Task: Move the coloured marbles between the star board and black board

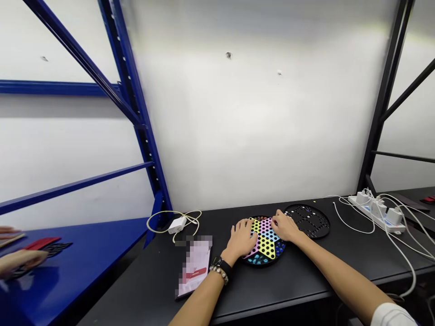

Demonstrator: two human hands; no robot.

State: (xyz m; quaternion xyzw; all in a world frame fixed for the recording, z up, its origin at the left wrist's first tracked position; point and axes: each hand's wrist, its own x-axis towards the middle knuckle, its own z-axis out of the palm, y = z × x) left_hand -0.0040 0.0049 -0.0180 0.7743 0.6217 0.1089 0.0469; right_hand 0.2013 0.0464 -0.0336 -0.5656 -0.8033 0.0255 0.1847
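Observation:
A round Chinese checkers board (267,243) lies on the black table, with a star of yellow, pink and blue areas full of dark holes. Marbles (257,259) of light blue, dark blue and red sit in the pockets around its rim. My left hand (242,237) rests over the board's left side, fingers stretched out and slightly apart. At the upper right edge of the board, my right hand (284,226) has its fingers bent and drawn together; anything between them is hidden. Just behind that hand is a round black tray (317,222) with small holes and grooves.
A phone (195,269) lies left of my left wrist. Behind it sits a white charger (177,224) with a looped cable. A power strip (377,212) with plugs and white cables stands at the right. A co-worker's hand (23,262) is over the blue table (91,246).

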